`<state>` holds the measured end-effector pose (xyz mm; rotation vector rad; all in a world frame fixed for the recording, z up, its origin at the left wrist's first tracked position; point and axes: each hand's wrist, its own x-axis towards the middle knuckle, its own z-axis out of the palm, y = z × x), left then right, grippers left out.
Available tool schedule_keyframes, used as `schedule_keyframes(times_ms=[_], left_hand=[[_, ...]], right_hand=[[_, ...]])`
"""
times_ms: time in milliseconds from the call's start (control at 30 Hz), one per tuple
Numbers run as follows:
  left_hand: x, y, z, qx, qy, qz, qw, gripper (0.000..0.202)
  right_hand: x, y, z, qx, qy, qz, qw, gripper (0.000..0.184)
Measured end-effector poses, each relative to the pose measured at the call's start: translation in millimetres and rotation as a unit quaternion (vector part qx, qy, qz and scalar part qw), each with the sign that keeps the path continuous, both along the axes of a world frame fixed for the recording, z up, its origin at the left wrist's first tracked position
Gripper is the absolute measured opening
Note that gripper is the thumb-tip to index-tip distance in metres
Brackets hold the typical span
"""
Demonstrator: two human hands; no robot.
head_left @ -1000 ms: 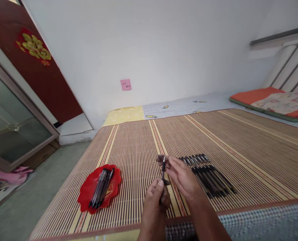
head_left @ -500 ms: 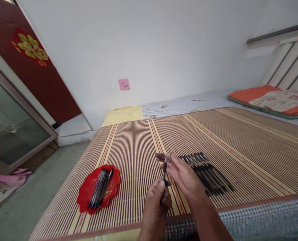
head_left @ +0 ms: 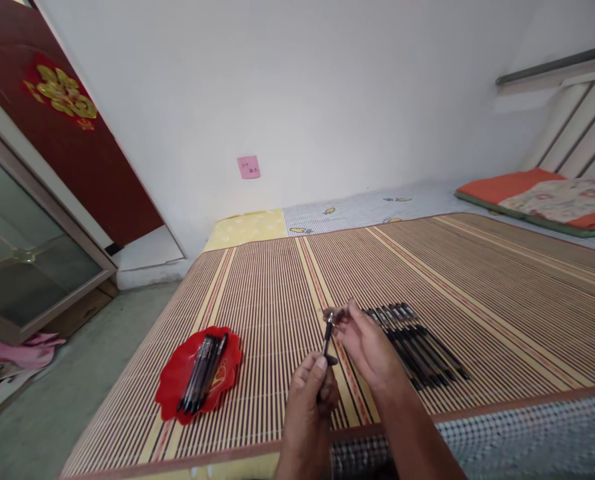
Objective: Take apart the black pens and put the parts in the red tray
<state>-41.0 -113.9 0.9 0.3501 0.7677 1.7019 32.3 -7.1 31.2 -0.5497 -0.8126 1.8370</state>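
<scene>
My left hand (head_left: 311, 393) is closed round a dark pen (head_left: 327, 339), its bare silvery tip pointing up and away from me. Close to that tip is my right hand (head_left: 367, 343), its fingers loosely curled and apart; I make out nothing held in it. To its right, on the striped mat (head_left: 267, 320), several dark pens (head_left: 427, 357) lie side by side in a slanting row, partly hidden by my right hand and forearm. At their far ends are short dark pieces with light bands. A red scalloped dish (head_left: 170, 383) on the left holds several more pens (head_left: 202, 373).
The mat covers a bed, with patterned bedding (head_left: 347, 207) along the wall. A folded orange and floral cushion (head_left: 542, 197) lies at the far right. A pink note (head_left: 248, 167) is stuck to the wall. Left of the bed are the floor and a glass-panelled door (head_left: 32, 247).
My right hand's fingers, stretched out past the pen tip before, have curled in beside it. My left hand still holds the pen in nearly the same place. The view has shifted slightly.
</scene>
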Motion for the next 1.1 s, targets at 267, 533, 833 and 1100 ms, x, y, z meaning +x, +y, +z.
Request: schedule_keyframes(times_ms=[267, 533, 833, 1100], left_hand=[[2.8, -2.2, 2.5, -0.010, -0.008, 0.002, 1.000, 0.038], [1.2, -2.3, 5.6, -0.021, 0.000, 0.004, 1.000, 0.044], [0.5, -4.6, 2.3, -0.019, 0.005, 0.004, 1.000, 0.039], [2.3, -5.1, 1.1, -0.014, 0.005, -0.001, 1.000, 0.037]], right_hand=[[2.0, -4.7, 2.0, 0.039, -0.013, 0.039, 0.998, 0.030], [3.7, -3.7, 1.5, 0.056, -0.048, 0.042, 0.996, 0.025], [2.8, -3.0, -3.4, 0.055, -0.005, 0.030, 0.998, 0.031], [5.8, -4.4, 2.1, 0.086, -0.067, 0.051, 0.993, 0.027]])
